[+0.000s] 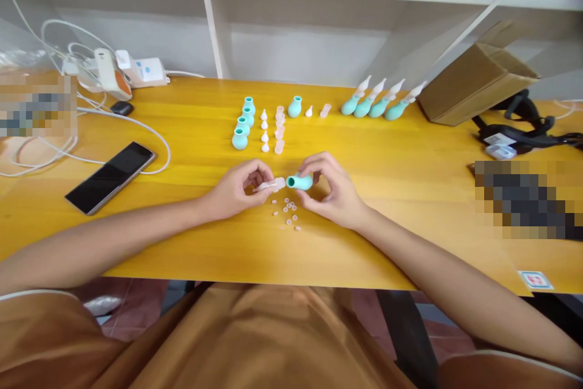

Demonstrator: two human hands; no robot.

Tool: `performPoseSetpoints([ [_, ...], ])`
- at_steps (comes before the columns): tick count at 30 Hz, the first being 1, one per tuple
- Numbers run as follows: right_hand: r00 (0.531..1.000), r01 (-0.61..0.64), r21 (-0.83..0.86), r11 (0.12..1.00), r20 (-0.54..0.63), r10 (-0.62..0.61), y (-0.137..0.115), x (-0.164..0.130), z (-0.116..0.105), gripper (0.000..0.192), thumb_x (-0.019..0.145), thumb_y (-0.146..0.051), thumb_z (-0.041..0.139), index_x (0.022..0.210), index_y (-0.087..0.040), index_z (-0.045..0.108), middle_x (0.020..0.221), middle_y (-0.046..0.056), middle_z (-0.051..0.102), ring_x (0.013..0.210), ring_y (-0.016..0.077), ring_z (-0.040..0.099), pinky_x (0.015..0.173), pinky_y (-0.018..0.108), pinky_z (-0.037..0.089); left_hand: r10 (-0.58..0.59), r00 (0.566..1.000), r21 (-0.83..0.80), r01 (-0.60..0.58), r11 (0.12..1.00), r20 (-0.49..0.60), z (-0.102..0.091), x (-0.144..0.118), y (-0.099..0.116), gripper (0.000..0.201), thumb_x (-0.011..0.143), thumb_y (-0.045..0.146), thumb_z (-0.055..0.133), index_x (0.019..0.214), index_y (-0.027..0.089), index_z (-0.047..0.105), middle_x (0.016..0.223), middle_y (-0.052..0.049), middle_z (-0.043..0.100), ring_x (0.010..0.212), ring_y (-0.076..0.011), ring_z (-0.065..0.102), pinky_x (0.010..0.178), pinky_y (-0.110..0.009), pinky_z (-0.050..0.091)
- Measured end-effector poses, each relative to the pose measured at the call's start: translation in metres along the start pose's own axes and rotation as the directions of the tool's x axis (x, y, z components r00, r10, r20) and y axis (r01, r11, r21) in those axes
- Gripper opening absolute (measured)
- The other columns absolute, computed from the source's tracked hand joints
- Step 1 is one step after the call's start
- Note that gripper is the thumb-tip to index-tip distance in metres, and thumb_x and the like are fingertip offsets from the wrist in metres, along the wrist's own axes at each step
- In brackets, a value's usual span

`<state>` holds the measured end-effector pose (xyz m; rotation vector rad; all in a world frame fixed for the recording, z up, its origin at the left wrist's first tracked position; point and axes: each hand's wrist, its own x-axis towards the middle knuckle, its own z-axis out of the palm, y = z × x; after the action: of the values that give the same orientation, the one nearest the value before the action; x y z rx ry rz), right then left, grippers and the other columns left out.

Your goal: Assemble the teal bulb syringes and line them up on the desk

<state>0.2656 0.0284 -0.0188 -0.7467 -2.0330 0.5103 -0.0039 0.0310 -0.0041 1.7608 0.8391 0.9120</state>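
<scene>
Left hand (239, 187): grip closed, fingertips pinched on a translucent white nozzle (271, 184), held level just above the desk (410, 207)
Right hand (330, 192): grip closed around a teal bulb (299, 182), lying sideways, open mouth facing the nozzle
Nozzle to bulb: wide end of the nozzle touches or sits just at the mouth of the bulb; whether it is seated cannot be told
Position: both parts are held at the centre of the desk, between the two hands, near the front edge
Small rings (288, 213): loose pale pieces scattered on the desk directly under the hands
Bulb column (243, 124): four teal bulbs standing upright in a line, behind the hands
Tip column (265, 130): small white tips in a line just right of the bulbs
Cap column (279, 129): pale pink caps in a line just right of the tips
Single set (294, 107): one teal bulb with a white tip and a pink cap beside it, behind the columns
Assembled units (380, 102): four teal bulbs with white nozzles fitted, lying tilted side by side at the rear right
Cardboard box (473, 82): on its side, just right of the assembled units
Phone (110, 176): dark screen up, well to the left of the hands
White cables (86, 128): looped across the rear left of the desk
</scene>
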Motion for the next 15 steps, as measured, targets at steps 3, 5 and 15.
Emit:
performPoseSetpoints([
  [3,0.998,0.048,-0.016,0.999,0.034,-0.048,-0.0021,0.0022,-0.0023,0.031,0.091,-0.017,0.08,0.117,-0.028,0.066,0.113,0.008,0.067,0.105,0.0271,0.067,0.085,0.045,0.059,0.013,0.999,0.013,-0.013,1.0,0.043,-0.0011,-0.0002,0.0,0.019,0.094,0.031,0.076,0.102,0.019,0.064,0.091,-0.001,0.067,0.079,-0.0127,0.061,0.074,-0.027,0.053],
  [5,0.998,0.058,-0.013,0.998,0.036,-0.058,-0.0032,0.0023,-0.0024,0.031,0.092,-0.018,0.08,0.118,-0.028,0.066,0.112,0.008,0.067,0.105,0.0272,0.068,0.089,0.047,0.06,0.017,0.998,0.046,-0.02,0.999,0.062,-0.0017,-0.0004,-0.001,0.016,0.094,0.029,0.075,0.102,0.019,0.066,0.091,-0.001,0.068,0.079,-0.0126,0.062,0.074,-0.027,0.053],
  [15,0.998,0.063,0.001,0.998,0.007,-0.063,-0.0062,-0.0002,-0.0045,0.041,0.092,-0.022,0.084,0.129,-0.034,0.069,0.122,0.009,0.075,0.117,0.0314,0.074,0.099,0.054,0.067,0.014,0.997,0.064,-0.019,0.998,0.075,-0.0007,0.0006,-0.0027,0.013,0.093,0.028,0.074,0.101,0.02,0.068,0.087,0.0,0.067,0.074,-0.012,0.06,0.068,-0.025,0.05],
])
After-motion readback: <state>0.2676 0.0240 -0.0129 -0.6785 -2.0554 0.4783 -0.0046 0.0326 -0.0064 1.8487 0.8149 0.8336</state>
